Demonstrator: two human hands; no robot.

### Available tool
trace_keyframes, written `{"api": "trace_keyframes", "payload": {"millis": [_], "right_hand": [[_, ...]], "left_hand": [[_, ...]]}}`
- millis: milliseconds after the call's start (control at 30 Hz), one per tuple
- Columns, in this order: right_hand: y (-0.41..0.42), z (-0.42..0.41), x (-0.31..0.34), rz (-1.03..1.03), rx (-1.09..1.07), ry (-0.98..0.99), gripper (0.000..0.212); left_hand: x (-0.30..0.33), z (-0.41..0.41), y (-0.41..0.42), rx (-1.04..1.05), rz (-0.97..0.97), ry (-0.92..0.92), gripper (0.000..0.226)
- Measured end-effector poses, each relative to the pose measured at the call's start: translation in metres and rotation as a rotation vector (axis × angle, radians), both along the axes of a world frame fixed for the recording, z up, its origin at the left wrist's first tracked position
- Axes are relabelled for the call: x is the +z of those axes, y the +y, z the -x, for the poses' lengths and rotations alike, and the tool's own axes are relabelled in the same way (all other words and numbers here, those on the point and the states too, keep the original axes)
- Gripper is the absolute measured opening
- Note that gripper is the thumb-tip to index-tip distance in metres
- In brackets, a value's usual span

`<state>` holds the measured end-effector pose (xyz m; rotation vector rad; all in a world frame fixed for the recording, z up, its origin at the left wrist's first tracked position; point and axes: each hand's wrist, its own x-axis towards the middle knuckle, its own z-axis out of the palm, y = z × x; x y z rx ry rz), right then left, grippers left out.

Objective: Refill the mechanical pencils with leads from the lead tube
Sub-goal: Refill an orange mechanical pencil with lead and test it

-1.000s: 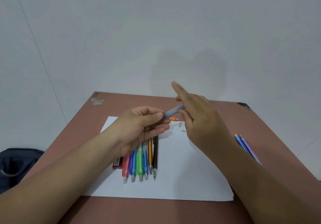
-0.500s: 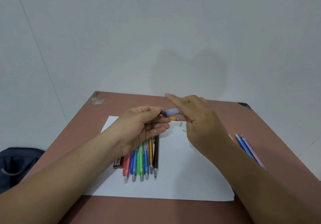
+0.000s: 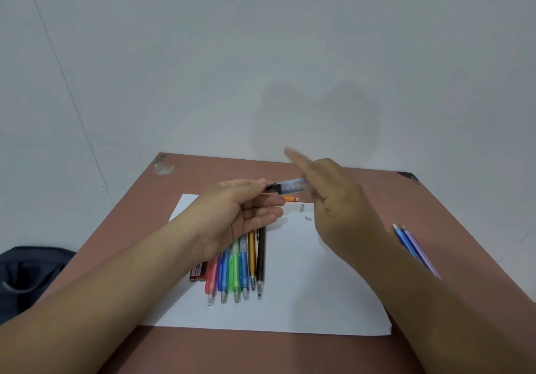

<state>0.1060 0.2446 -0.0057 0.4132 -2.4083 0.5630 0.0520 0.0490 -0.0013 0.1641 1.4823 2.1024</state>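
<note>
On the white paper sheet [image 3: 304,286] lies one row of six mechanical pencils [image 3: 236,269]: pink, blue, green, blue, gold and dark olive, tips toward the person. Two more pencils [image 3: 412,246], blue and purple, lie off the sheet's right edge on the reddish-brown table [image 3: 435,205]. Above the sheet's far edge, one clear lead tube [image 3: 291,185] spans both hands: the left hand [image 3: 237,214] pinches its dark cap end, the right hand [image 3: 333,199] holds the other end, forefinger raised and blurred. Two small grey caps [image 3: 304,212] and an orange piece [image 3: 290,198] lie just below the tube on the sheet.
</note>
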Motion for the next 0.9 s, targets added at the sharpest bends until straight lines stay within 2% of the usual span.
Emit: {"api": "trace_keyframes", "payload": {"millis": [33,133,267,367,467,600,900], "right_hand": [[0.0004,0.0006,0.0001,0.003,-0.002,-0.011,0.085],[0.0008,-0.001,0.0,-0.03,0.004,0.014,0.078],[0.0011,-0.001,0.0012,0.026,-0.01,-0.027,0.086],[0.0013,-0.0013,0.0,0.005,0.006,0.003,0.073],[0.0011,-0.0013,-0.0001,0.042,-0.006,-0.042,0.076],[0.003,-0.0015,-0.0014,0.036,0.021,-0.027,0.061],[0.0011,-0.0025,0.0015,0.148,-0.01,-0.06,0.063]], "left_hand": [[0.0005,-0.0001,0.0002,-0.001,0.001,-0.004,0.029],[0.0016,-0.0007,0.0006,-0.008,0.009,-0.002,0.03],[0.0014,-0.0006,0.0005,-0.009,0.006,-0.008,0.031],[0.0017,-0.0007,0.0005,-0.02,0.016,0.0,0.032],[0.002,-0.001,0.0003,-0.014,0.007,-0.009,0.032],[0.0028,-0.0022,0.0002,-0.034,0.03,0.003,0.032],[0.0023,-0.0021,0.0005,-0.029,0.019,-0.007,0.033]]}}
